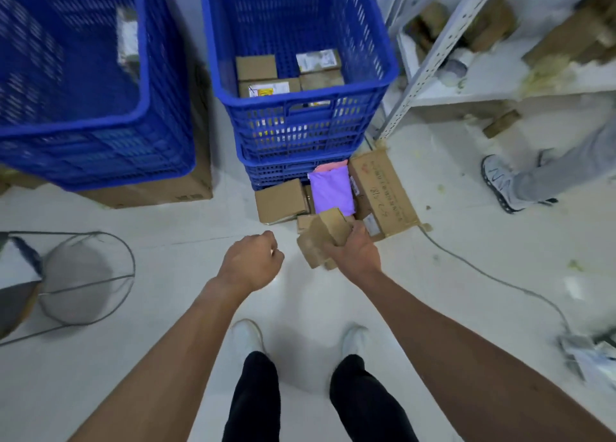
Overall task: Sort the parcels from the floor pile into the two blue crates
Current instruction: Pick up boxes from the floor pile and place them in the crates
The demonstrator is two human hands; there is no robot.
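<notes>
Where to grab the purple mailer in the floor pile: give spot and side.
Probably the far edge, pinched from above: the purple mailer looks soft and lies between a brown box and a flat carton, its near end hidden by the small box in the right hand.

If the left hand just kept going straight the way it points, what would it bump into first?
Probably the brown cardboard box at the pile's edge, just ahead of the left hand. Height is unclear: it might pass over and reach the blue crate stack.
</notes>
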